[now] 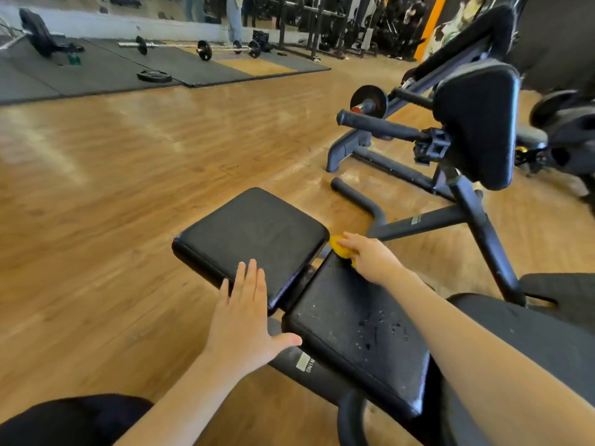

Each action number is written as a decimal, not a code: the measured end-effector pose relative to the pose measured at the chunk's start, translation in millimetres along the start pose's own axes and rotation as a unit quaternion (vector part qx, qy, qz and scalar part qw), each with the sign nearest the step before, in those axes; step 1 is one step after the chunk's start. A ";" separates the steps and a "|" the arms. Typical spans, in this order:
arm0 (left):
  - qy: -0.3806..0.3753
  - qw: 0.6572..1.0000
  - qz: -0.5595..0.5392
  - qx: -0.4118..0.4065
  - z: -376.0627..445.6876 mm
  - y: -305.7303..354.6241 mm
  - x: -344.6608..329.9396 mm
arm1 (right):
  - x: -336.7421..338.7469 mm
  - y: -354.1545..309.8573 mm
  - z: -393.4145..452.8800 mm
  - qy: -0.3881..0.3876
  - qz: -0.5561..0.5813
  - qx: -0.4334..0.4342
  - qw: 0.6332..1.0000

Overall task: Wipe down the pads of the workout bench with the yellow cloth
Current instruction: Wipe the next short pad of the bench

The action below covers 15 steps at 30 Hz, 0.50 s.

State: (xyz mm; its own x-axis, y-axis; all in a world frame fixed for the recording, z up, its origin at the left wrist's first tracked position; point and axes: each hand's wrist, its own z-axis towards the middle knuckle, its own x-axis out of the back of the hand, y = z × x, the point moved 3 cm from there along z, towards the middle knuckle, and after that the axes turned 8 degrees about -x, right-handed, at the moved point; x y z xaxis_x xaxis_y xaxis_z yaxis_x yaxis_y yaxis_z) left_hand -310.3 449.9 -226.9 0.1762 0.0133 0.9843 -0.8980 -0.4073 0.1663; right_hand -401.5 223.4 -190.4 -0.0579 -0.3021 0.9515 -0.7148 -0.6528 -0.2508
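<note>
Two black pads of the workout bench lie below me. The far pad [254,233] is smooth and dark. The near pad [357,333] is speckled with droplets and worn spots. My right hand [370,255] presses the bunched yellow cloth [338,246] on the near pad's far corner, next to the gap between the pads; most of the cloth is hidden under the fingers. My left hand [248,313] rests flat with its fingers spread on the near edge of the far pad, holding nothing.
The bench's black frame [431,220] and a curved handle [357,194] stand to the right, with an upright pad [476,123] above. Wooden floor [112,188] spreads to the left. Barbells and plates [203,49] lie on black mats at the back.
</note>
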 end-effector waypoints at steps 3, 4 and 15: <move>-0.017 0.999 0.025 -0.024 7.2 7.2 -1.0 | -14.1 -9.2 -9.8 0.015 0.005 -0.004 1.000; -0.025 0.999 0.034 -0.027 8.4 7.0 -1.5 | -17.2 -17.2 -18.8 0.008 -0.004 0.013 1.000; -0.025 0.999 0.028 -0.023 7.6 8.2 -0.2 | -48.9 -51.6 -108.5 -0.058 0.043 0.215 0.974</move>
State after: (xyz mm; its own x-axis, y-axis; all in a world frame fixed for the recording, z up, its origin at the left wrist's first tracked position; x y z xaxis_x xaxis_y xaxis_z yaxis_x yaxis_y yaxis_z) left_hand -314.7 439.6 -226.2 0.1436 -0.0542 0.9882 -0.9243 -0.3642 0.1143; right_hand -437.4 347.3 -204.7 -0.0080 -0.4285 0.9035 -0.3506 -0.8450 -0.4038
